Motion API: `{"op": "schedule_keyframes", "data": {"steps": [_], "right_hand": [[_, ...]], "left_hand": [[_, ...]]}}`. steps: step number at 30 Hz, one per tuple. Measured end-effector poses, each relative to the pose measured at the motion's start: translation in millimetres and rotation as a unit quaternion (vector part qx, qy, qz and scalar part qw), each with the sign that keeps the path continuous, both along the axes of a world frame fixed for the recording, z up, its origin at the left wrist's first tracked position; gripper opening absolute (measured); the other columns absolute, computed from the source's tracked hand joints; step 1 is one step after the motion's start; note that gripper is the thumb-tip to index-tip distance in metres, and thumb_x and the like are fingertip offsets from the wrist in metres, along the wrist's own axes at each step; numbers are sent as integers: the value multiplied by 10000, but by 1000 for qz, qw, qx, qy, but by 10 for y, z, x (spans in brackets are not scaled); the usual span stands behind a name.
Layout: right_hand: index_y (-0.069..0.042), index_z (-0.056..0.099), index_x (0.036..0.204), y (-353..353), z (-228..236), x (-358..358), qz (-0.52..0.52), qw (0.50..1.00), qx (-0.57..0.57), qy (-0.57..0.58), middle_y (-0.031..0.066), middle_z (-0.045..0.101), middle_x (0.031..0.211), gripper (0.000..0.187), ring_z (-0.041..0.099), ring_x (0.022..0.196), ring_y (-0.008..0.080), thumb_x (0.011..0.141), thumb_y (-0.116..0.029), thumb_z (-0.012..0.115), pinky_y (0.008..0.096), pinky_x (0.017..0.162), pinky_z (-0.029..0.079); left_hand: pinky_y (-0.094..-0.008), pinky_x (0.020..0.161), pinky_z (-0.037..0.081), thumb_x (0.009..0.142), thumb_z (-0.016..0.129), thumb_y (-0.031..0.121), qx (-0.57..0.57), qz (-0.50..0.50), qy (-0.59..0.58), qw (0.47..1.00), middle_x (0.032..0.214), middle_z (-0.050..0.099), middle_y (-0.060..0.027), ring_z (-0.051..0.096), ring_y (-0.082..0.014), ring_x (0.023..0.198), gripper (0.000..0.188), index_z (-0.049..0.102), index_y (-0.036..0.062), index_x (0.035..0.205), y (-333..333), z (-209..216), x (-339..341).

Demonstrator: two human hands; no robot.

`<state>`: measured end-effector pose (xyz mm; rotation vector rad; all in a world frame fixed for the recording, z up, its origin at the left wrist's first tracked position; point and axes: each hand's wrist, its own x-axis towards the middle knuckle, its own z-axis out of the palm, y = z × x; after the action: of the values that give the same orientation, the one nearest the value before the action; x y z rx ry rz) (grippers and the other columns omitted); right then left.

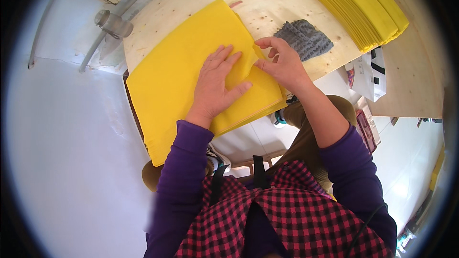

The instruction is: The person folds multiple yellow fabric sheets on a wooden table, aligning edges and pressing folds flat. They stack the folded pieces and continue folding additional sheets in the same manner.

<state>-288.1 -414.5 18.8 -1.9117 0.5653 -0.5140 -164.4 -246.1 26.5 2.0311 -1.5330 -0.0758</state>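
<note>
A stack of yellow, felt-like fabric sheets (172, 71) lies in front of me, reaching over the table's near edge. My left hand (217, 83) rests flat on the top sheet, fingers spread and thumb out to the right. Just right of it, my right hand (282, 64) has its thumb and bent forefinger at a raised fold (252, 62) along the sheet's right edge. That fold sits between them; the other fingers are curled and partly hidden. A crumpled grey waffle-textured cloth (306, 40) lies behind my right hand.
The pale wooden table (191, 0) bears a long pile of folded yellow fabric (351, 7) at the far right. A clear jar (113, 24) stands by its left edge. Below on the right are a white printed bag (370, 74) and a dark red box (366, 131).
</note>
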Motion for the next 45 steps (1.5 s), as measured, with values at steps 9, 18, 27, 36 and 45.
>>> {"op": "schedule_keyframes", "data": {"steps": [9,18,27,36,45], "right_hand": [[-62,670,1041,5,-21,-9,3,999,-15,-37,34,611,1042,311,520,817,136,784,-206,769,276,733,449],[-6,650,872,6,3,-28,47,995,48,-74,30,618,905,160,554,851,124,830,-144,720,281,785,439],[1,602,795,33,69,-24,40,996,66,-45,-5,562,760,210,505,741,74,847,-166,719,249,679,437],[-14,652,840,26,65,-7,25,988,114,-99,-14,580,762,196,519,744,64,873,-202,697,248,705,444],[-21,673,943,-678,43,-276,-36,998,-17,38,10,618,869,178,552,802,79,851,-173,688,234,728,445]], "left_hand": [[-448,1124,279,815,646,316,-27,-8,10,1000,1407,469,-189,390,-365,1341,539,572,39,1273,-15,-44,40],[-451,1121,283,814,645,311,-24,-8,6,1000,1401,472,-199,394,-373,1337,535,575,33,1265,-20,-56,46],[-449,1120,288,796,663,310,-28,-3,10,1000,1398,477,-196,397,-370,1336,546,579,35,1261,-16,-44,21],[-450,1111,300,830,628,252,-41,-7,8,999,1390,493,-177,407,-366,1329,462,589,-24,1199,-20,-110,67],[-429,1100,316,864,586,186,-65,-6,39,997,1383,501,-174,419,-368,1317,363,603,-58,1133,0,-153,74]]}}
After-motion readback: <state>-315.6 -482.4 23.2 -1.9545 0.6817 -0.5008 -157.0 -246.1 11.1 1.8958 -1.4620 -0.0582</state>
